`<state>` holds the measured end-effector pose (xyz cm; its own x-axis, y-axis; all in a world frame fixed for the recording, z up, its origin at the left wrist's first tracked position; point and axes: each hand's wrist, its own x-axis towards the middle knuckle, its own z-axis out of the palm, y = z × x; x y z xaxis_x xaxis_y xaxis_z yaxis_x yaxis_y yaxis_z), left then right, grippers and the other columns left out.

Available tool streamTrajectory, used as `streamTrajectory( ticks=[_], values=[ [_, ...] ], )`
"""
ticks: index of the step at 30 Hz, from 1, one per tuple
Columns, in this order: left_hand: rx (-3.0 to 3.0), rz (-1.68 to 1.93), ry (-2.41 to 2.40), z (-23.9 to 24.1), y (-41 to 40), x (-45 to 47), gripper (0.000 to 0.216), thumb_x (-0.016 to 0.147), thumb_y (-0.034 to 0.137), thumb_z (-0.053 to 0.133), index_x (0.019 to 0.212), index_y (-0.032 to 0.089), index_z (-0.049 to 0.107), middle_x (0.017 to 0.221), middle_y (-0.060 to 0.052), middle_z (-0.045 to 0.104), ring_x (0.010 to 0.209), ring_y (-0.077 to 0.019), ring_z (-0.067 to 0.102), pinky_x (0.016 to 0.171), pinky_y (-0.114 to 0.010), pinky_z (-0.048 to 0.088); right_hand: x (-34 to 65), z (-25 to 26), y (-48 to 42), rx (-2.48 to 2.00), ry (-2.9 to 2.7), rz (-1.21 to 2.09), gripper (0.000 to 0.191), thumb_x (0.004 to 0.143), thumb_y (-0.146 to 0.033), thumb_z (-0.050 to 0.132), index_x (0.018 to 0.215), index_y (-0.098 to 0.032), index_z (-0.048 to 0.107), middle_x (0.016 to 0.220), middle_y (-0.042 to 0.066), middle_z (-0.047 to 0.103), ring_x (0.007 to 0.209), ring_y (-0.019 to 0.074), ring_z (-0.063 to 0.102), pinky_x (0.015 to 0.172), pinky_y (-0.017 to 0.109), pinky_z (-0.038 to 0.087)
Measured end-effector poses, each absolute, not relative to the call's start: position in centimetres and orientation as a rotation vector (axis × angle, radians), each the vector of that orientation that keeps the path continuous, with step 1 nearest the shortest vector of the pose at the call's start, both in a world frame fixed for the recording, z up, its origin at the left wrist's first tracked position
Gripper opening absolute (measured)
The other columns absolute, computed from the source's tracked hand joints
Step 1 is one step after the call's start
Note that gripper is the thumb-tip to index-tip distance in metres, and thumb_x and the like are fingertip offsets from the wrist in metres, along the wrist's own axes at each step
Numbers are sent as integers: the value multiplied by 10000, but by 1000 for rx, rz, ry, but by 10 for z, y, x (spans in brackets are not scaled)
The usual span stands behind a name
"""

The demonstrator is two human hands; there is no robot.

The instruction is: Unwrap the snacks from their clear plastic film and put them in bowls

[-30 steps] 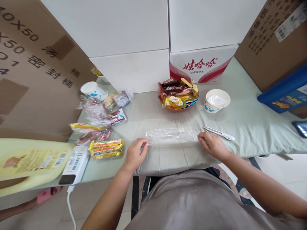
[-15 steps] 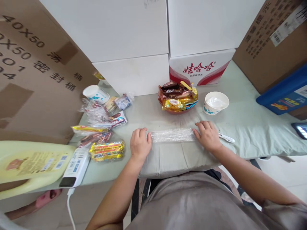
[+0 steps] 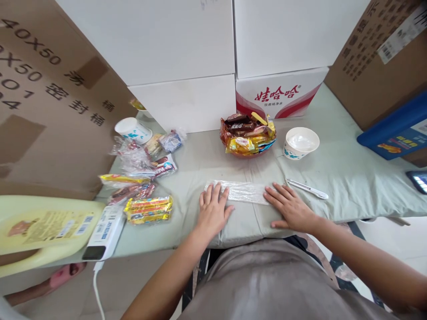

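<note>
A flattened strip of clear plastic film [image 3: 247, 192] lies across the table in front of me. My left hand [image 3: 214, 209] rests flat on its left end, fingers spread. On the right end lies my right hand [image 3: 289, 207], palm down with the fingers apart. Just beyond the right hand is a white peeler-like tool [image 3: 308, 190]; its exact kind is hard to make out. Behind the strip stands a red bowl [image 3: 248, 155] heaped with wrapped snacks [image 3: 245, 129]. A paper cup [image 3: 296, 149] with clear plastic inside stands to the right of the bowl.
Left on the green-covered table [image 3: 347, 155] are a tipped paper cup [image 3: 131, 130], packaged snacks [image 3: 149, 210], a white power bank [image 3: 105, 233] with a cable, and a yellow jug [image 3: 50, 231]. White boxes [image 3: 187, 104] wall off the back. A blue container [image 3: 396, 129] is at right.
Both hands have gone from gripping the strip's ends to lying flat on it. The left hand moved right and nearer me. The strip looks flatter, and more of the white tool shows.
</note>
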<state>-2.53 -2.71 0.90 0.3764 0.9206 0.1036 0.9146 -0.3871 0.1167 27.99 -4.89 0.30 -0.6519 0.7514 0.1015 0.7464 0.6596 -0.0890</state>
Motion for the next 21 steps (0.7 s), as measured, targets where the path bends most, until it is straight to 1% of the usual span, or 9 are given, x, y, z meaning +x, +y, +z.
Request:
streamTrajectory(
  ticks=[2, 4, 6, 8, 10, 12, 16, 18, 21],
  values=[
    [2550, 307, 1698, 13, -36, -15, 423, 906, 378, 544, 1282, 187, 586, 1288, -172, 564, 1201, -354, 498, 974, -523, 419, 284, 4, -69, -1185, -2747, 114, 809, 844, -658, 533, 1452, -140, 402, 1477, 155, 439, 1326, 349, 383, 1025, 505, 352],
    [2559, 361, 1590, 14, -45, -1, 382, 921, 380, 516, 1236, 186, 609, 1201, -151, 600, 1120, -319, 542, 925, -479, 458, 283, 4, -86, -1115, -2734, 163, 575, 917, -473, 520, 1399, -162, 476, 1390, 142, 534, 1191, 295, 500, 954, 454, 406],
    [2600, 399, 1461, 11, -52, 13, 377, 924, 379, 514, 1245, 201, 598, 1242, -138, 588, 1171, -320, 520, 964, -489, 441, 281, 4, -100, -1039, -2687, 182, 393, 937, -253, 457, 1308, -173, 560, 1251, 124, 628, 1045, 245, 562, 873, 407, 437],
    [2647, 422, 1331, 7, -57, 23, 389, 925, 363, 517, 1280, 214, 569, 1344, -134, 537, 1274, -329, 456, 1045, -525, 377, 278, 8, -108, -983, -2610, 185, 353, 912, -137, 415, 1192, -189, 624, 1132, 103, 672, 994, 229, 573, 838, 391, 441],
    [2668, 444, 1198, 4, -58, 27, 390, 935, 330, 502, 1303, 213, 546, 1413, -135, 484, 1341, -326, 394, 1090, -547, 323, 274, 17, -111, -951, -2546, 237, 321, 900, -111, 413, 1096, -208, 649, 1097, 90, 677, 1068, 242, 561, 880, 410, 433],
    [2663, 512, 1063, 3, -58, 25, 356, 935, 272, 483, 1278, 213, 560, 1374, -130, 516, 1334, -312, 400, 1088, -541, 324, 271, 31, -107, -890, -2518, 386, 301, 896, -101, 409, 1056, -207, 641, 1061, 88, 681, 1101, 237, 564, 918, 419, 431],
    [2573, 653, 742, 1, -57, 18, 345, 868, 163, 491, 1195, 214, 588, 1117, -93, 648, 1173, -265, 529, 1029, -481, 399, 265, 61, -79, -880, -2491, 801, 274, 913, -140, 428, 1112, -192, 609, 942, 68, 697, 883, 174, 640, 799, 332, 493],
    [2487, 725, 682, -2, -57, 15, 447, 833, 147, 501, 1277, 195, 511, 1082, -102, 659, 1115, -264, 569, 988, -476, 441, 259, 68, -55, -1002, -2393, 943, 235, 925, -203, 470, 1118, -197, 604, 986, 69, 703, 887, 165, 656, 778, 297, 503],
    [2296, 827, 755, -9, -58, 11, 733, 794, 139, 512, 1469, 171, 228, 1094, -120, 664, 1049, -264, 617, 928, -476, 497, 244, 62, -10, -1196, -2149, 1099, 209, 873, -250, 563, 1072, -194, 595, 970, 48, 705, 873, 158, 671, 768, 274, 513]
  ],
)
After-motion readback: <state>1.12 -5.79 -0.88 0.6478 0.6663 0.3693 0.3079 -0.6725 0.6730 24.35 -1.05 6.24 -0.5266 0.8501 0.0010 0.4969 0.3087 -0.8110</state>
